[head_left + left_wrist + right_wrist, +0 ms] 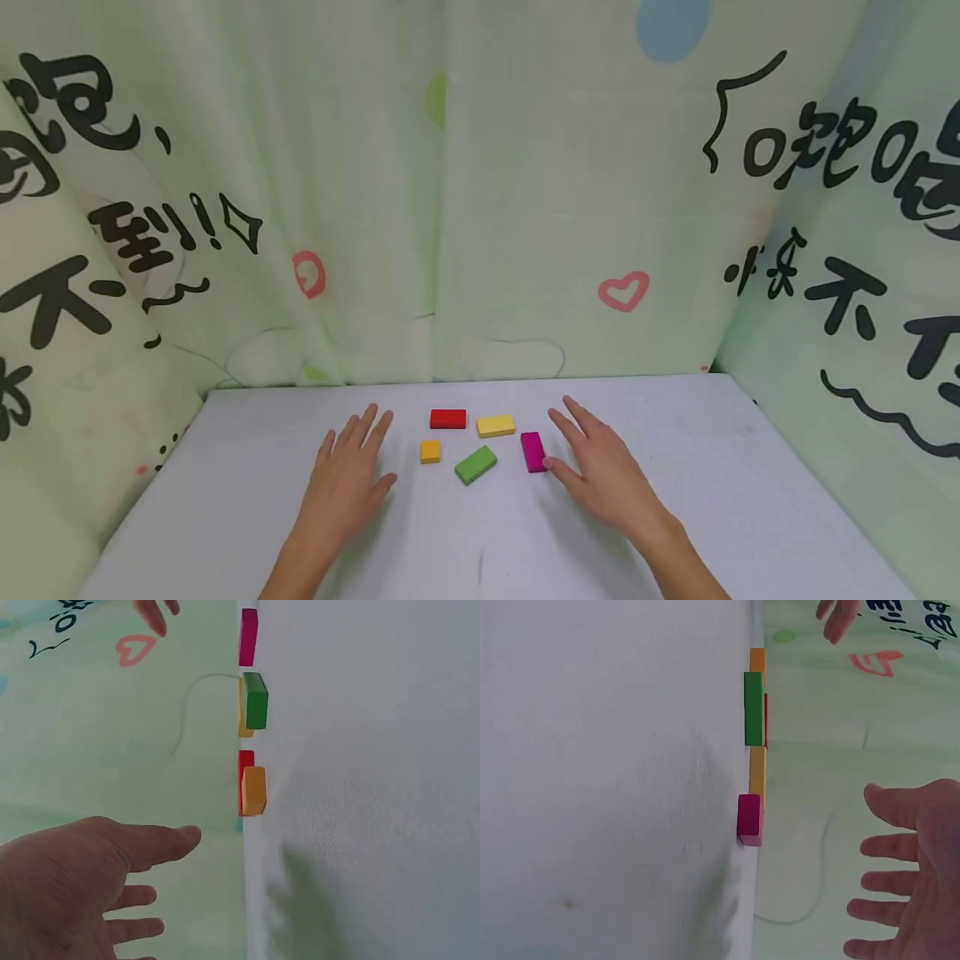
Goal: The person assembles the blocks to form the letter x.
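Several coloured blocks lie between the hands in the head view: a red block (pixel 447 419), a yellow block (pixel 496 427), a small orange block (pixel 430 452), a green block (pixel 476 465) and a magenta block (pixel 533 452). My left hand (pixel 348 477) hovers left of the orange block, fingers spread and holding nothing. On the other side, my right hand (pixel 603 471) has its fingers spread, its thumb tip beside the magenta block in the head view. The right wrist view shows that hand (pixel 904 877) raised above the tabletop, apart from the magenta block (pixel 749 820).
The blocks lie on a white table (pixel 480 550). Behind it hangs a pale green curtain (pixel 525 208) with black lettering and pink hearts, and its sides run along the table's left and right edges.
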Motion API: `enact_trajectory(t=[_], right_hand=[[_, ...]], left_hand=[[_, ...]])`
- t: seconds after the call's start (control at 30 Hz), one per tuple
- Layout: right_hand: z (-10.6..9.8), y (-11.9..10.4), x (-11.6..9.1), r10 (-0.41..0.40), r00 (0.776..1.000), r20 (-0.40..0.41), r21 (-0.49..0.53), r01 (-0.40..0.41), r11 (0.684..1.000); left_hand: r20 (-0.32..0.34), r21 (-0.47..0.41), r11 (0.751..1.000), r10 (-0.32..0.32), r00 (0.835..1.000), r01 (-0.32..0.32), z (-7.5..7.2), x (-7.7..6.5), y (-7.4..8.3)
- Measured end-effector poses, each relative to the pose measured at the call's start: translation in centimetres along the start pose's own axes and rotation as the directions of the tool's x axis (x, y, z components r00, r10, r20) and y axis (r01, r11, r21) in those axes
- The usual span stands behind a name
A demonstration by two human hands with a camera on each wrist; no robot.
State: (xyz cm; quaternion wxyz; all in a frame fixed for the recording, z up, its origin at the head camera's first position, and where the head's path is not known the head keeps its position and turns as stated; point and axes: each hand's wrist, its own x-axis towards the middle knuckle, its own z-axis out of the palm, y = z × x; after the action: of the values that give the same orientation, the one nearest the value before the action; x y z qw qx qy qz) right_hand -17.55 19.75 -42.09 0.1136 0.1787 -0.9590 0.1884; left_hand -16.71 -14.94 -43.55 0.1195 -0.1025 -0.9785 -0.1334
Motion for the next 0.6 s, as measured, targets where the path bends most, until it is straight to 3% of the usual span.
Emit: enact_trajectory(t=[0.13,0.3,0.6], right_hand=[[0.2,-0.3,0.5,0.002,1.000,0.004,0.019,-0.003,1.000],[0.5,-0.5,1.0,0.014,1.000,0.014,0.032,-0.014,0.999],[0.6,-1.0,1.7,-0.010,1.000,0.015,0.077,0.009,0.997]], left_hand=[[-0.023,-0.024,0.999,0.025,0.999,-0.025,0.4,0.7,-0.2],[-0.006,-0.049,0.998,0.030,1.000,-0.030,0.8,1.7,-0.3],[0.107,-0.214,0.977,0.002,0.994,0.022,1.5,3.5,0.0]])
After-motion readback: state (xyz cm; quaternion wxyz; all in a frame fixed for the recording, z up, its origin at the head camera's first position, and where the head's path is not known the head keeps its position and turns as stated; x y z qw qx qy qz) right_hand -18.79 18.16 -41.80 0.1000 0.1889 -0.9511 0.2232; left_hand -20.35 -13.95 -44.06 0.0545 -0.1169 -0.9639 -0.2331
